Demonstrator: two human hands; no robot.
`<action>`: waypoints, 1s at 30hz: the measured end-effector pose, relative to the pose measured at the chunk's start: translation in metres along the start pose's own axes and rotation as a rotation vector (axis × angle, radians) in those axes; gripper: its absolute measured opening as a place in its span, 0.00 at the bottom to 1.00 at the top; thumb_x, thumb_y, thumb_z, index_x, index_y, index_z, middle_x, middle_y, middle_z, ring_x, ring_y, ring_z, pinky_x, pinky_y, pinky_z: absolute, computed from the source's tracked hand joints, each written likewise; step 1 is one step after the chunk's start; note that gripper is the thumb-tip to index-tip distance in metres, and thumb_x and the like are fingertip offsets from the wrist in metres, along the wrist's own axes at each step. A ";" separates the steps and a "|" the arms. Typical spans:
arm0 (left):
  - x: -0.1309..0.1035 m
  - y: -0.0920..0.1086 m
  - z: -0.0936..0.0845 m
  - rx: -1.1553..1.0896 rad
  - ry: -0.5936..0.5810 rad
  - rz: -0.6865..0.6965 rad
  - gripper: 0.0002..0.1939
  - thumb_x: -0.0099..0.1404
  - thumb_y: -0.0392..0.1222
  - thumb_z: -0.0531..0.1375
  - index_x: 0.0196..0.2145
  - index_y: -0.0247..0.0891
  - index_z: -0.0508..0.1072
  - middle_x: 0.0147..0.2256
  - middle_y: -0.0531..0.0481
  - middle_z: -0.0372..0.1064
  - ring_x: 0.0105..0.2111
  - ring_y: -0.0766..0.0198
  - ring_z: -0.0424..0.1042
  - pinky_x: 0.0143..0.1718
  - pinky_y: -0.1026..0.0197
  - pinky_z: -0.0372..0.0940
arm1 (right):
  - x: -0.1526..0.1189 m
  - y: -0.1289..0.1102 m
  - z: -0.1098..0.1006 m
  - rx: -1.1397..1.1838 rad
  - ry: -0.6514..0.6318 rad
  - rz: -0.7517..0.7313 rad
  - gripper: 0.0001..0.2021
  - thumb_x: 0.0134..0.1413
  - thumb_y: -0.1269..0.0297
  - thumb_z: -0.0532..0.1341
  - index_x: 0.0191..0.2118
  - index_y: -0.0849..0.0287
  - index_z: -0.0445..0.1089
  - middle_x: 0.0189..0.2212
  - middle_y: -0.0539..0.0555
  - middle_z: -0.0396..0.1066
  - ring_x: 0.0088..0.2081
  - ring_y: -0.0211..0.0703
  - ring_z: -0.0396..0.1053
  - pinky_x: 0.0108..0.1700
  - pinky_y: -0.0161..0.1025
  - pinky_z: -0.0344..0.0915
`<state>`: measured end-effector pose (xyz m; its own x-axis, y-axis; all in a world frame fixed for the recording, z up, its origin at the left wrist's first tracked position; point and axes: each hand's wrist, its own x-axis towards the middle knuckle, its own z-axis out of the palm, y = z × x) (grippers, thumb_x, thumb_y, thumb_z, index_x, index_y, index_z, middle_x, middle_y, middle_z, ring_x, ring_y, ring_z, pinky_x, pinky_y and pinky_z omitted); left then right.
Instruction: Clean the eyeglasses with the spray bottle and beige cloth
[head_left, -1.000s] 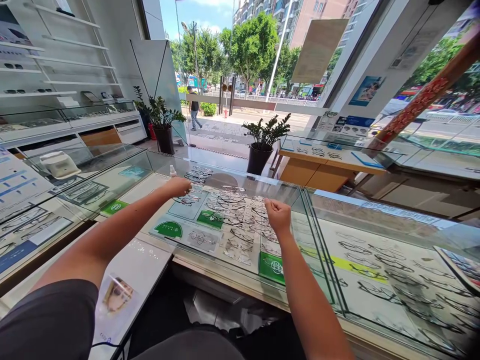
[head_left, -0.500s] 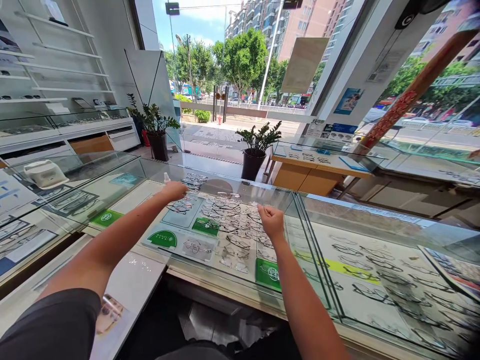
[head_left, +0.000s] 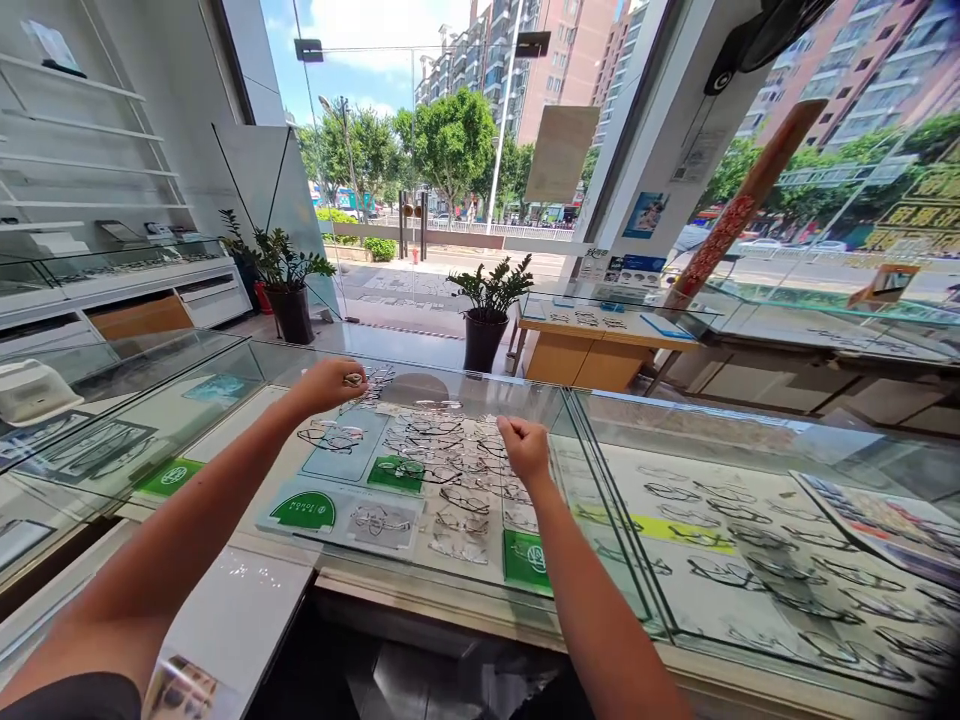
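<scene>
My left hand is closed above the far left part of a glass display counter. A small shiny loop shows at its fingers, too small to name. Near it lies a pair of eyeglasses on a pale tray. My right hand is closed, thumb pressed to the fingers, over the counter's right section. Anything within it is hidden. Rows of eyeglasses spread between and below my hands, beside green cards. A clear stand with a green half-round sign is at the front.
To the right, another glass case holds several eyeglasses and a magazine. Potted plants stand beyond the counter, before the glass doors. A wooden display table is farther back. White wall shelves are at left.
The view has shifted, so the surroundings sit farther left and slightly lower. My left hand has turned, showing the small shiny loop at its fingers. My right hand stays closed over the counter.
</scene>
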<state>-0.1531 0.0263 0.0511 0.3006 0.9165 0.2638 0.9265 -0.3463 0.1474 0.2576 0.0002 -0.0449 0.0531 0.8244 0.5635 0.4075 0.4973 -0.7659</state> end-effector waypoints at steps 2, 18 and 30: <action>0.003 0.025 0.002 -0.318 0.106 0.021 0.19 0.68 0.58 0.61 0.35 0.38 0.79 0.36 0.45 0.79 0.36 0.56 0.75 0.40 0.58 0.67 | 0.009 -0.006 0.006 0.026 -0.017 -0.009 0.27 0.63 0.47 0.58 0.20 0.51 0.44 0.19 0.45 0.42 0.24 0.35 0.43 0.30 0.41 0.44; 0.010 0.159 0.111 -1.168 0.246 -0.044 0.19 0.66 0.58 0.70 0.34 0.38 0.78 0.31 0.51 0.72 0.29 0.64 0.66 0.34 0.61 0.60 | -0.004 -0.016 0.023 0.302 -0.292 0.202 0.19 0.62 0.42 0.66 0.34 0.55 0.71 0.17 0.38 0.44 0.21 0.33 0.41 0.26 0.37 0.41; -0.002 0.172 0.112 -1.195 0.282 -0.023 0.15 0.69 0.53 0.70 0.34 0.38 0.79 0.33 0.50 0.76 0.34 0.61 0.73 0.41 0.59 0.66 | -0.012 -0.029 0.027 0.403 -0.338 0.265 0.19 0.60 0.44 0.69 0.35 0.57 0.73 0.17 0.38 0.45 0.22 0.33 0.41 0.28 0.39 0.40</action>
<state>0.0310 -0.0131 -0.0308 0.0902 0.9009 0.4246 0.0962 -0.4322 0.8966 0.2208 -0.0171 -0.0381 -0.2143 0.9422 0.2575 0.0375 0.2714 -0.9617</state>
